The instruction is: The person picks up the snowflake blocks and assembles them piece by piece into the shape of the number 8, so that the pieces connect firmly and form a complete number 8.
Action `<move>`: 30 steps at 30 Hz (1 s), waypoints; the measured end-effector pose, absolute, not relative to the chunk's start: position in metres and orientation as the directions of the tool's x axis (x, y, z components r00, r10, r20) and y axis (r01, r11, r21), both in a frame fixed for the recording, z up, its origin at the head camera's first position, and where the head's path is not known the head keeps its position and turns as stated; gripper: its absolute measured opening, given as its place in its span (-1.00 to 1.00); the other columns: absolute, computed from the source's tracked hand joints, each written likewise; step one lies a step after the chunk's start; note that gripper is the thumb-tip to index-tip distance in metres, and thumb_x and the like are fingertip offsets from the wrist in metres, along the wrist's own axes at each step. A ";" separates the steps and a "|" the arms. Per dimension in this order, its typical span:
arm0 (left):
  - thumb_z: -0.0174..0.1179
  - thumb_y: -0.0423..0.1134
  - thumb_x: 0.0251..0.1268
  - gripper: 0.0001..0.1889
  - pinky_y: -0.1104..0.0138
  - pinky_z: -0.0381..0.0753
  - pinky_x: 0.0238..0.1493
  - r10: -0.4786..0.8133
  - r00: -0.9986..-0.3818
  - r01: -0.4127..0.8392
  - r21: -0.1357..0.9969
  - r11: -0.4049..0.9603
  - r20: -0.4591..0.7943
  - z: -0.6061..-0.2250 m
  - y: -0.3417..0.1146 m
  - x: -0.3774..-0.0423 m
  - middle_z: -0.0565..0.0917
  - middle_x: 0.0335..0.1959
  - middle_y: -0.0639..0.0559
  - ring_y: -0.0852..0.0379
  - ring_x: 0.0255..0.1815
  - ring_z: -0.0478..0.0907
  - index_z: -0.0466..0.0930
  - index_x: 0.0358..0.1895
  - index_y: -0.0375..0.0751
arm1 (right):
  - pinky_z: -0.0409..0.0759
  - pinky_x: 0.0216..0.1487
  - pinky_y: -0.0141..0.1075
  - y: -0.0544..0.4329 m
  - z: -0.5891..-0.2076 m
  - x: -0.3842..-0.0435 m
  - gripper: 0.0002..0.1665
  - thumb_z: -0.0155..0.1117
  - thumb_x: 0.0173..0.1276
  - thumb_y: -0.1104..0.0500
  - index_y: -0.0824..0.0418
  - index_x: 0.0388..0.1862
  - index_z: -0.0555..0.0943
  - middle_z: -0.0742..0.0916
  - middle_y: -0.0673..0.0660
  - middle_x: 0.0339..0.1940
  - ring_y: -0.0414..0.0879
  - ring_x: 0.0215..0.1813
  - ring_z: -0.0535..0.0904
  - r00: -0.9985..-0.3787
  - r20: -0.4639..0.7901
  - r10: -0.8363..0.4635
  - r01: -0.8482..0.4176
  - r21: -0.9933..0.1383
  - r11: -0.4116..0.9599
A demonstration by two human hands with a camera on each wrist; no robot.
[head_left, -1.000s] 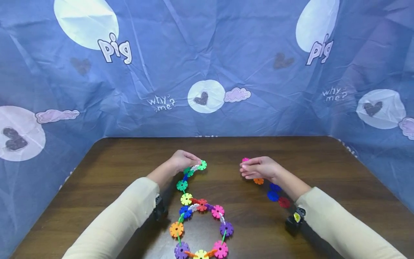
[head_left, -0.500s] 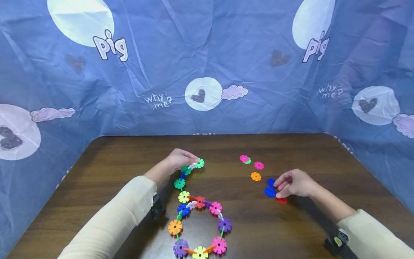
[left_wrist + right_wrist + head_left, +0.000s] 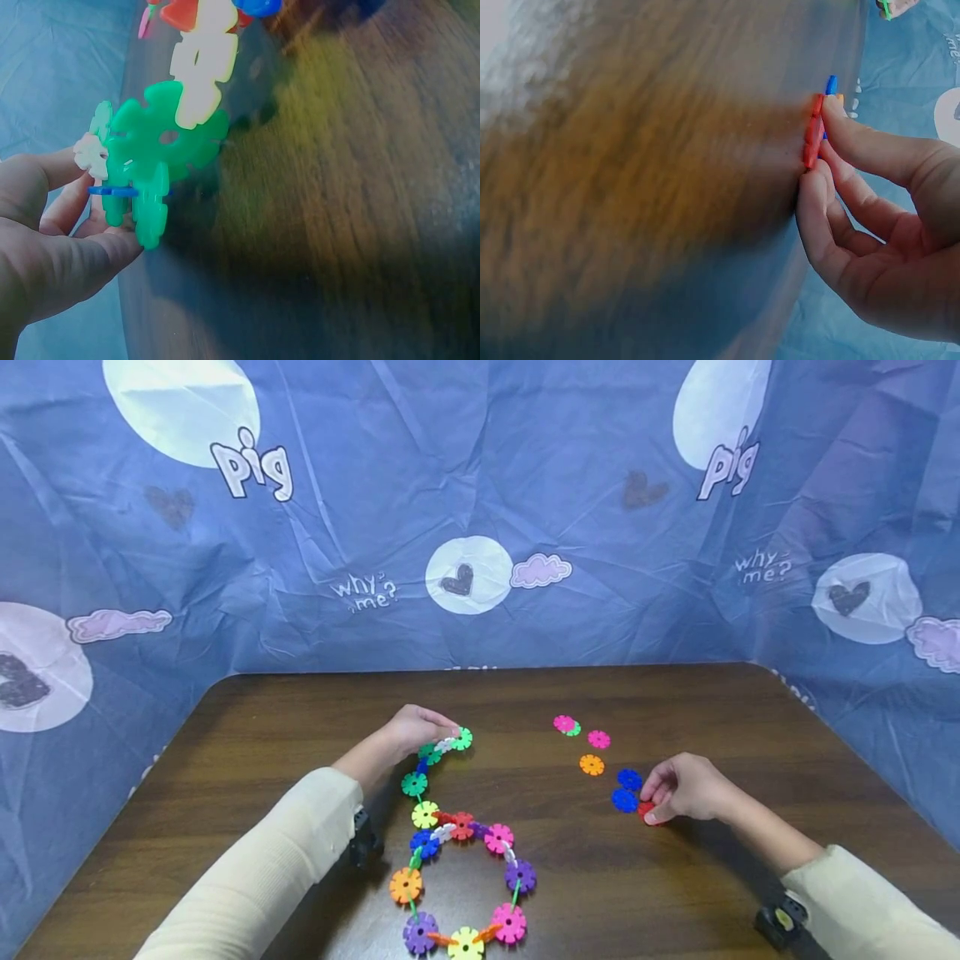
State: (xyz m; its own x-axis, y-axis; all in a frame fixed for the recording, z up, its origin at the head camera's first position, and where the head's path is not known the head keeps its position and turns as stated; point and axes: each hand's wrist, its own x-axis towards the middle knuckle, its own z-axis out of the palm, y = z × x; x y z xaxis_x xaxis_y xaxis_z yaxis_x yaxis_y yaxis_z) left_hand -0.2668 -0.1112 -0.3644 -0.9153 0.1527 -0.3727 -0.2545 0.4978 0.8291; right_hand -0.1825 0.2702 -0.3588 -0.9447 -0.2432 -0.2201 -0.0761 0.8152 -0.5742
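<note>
A chain of colourful snowflake discs (image 3: 425, 814) lies on the table, slotted together edge to edge. Its near part forms a ring, and from the ring's far left a tail curves away. My left hand (image 3: 416, 728) pinches the tail near its light green end disc (image 3: 462, 738). Green, white and blue discs show beside those fingers in the left wrist view. Over on the right, my right hand (image 3: 690, 789) holds a red snowflake disc (image 3: 812, 133) by its edges between thumb and fingers, low at the tabletop. The fingers partly cover that disc in the head view.
Two blue discs (image 3: 626, 800) lie just left of the right hand. Farther back are an orange disc (image 3: 592, 765), a pink disc (image 3: 598, 739), and another pink disc (image 3: 563, 723) overlapping a green one. A blue printed cloth (image 3: 480, 485) hangs behind the brown table (image 3: 300, 710).
From near the far pink discs, my right hand has come right and nearer to the red disc, and its fingers have closed on the edges. My left hand keeps its hold on the chain.
</note>
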 end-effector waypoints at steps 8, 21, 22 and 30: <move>0.19 -0.21 0.34 -0.73 0.27 0.58 0.10 0.139 -0.916 -0.269 0.833 0.483 -0.376 -0.362 -0.113 -0.268 0.66 0.11 -0.15 0.14 -0.02 0.59 0.67 -0.02 -0.29 | 0.49 -0.42 -0.41 0.271 -0.356 -0.182 -0.68 0.65 -0.19 0.19 0.21 -0.48 0.66 0.65 0.00 -0.54 -0.18 -0.42 0.50 -0.921 -0.207 -0.329 -0.182 -0.519 0.835; 0.18 -0.20 0.35 -0.72 0.16 0.53 0.24 0.139 -0.915 -0.274 0.836 0.475 -0.380 -0.360 -0.113 -0.266 0.66 0.11 -0.15 0.07 0.07 0.58 0.66 0.00 -0.29 | 0.72 -0.40 -0.22 0.239 -0.353 -0.197 -0.74 0.49 0.04 0.34 0.47 -0.32 0.64 0.77 0.14 -0.53 -0.20 -0.52 0.68 -0.865 -0.318 -0.389 0.000 -0.775 0.632; 0.19 -0.20 0.34 -0.72 0.16 0.53 0.24 0.140 -0.915 -0.273 0.837 0.475 -0.378 -0.361 -0.113 -0.266 0.66 0.10 -0.15 0.07 0.06 0.58 0.67 -0.01 -0.29 | 0.72 -0.38 -0.22 0.233 -0.354 -0.199 -0.75 0.48 0.05 0.35 0.48 -0.31 0.65 0.79 0.15 -0.51 -0.20 -0.51 0.69 -0.867 -0.320 -0.381 0.017 -0.785 0.620; 0.22 -0.22 0.31 -0.75 0.18 0.56 0.18 0.134 -0.920 -0.267 0.840 0.472 -0.368 -0.362 -0.114 -0.265 0.68 0.05 -0.13 0.09 -0.02 0.60 0.69 -0.06 -0.29 | 0.72 -0.41 -0.20 0.176 -0.360 -0.222 -0.84 0.45 0.01 0.45 0.48 -0.38 0.67 0.78 0.25 -0.51 -0.13 -0.53 0.72 -0.921 -0.190 -0.340 -0.038 -0.825 0.564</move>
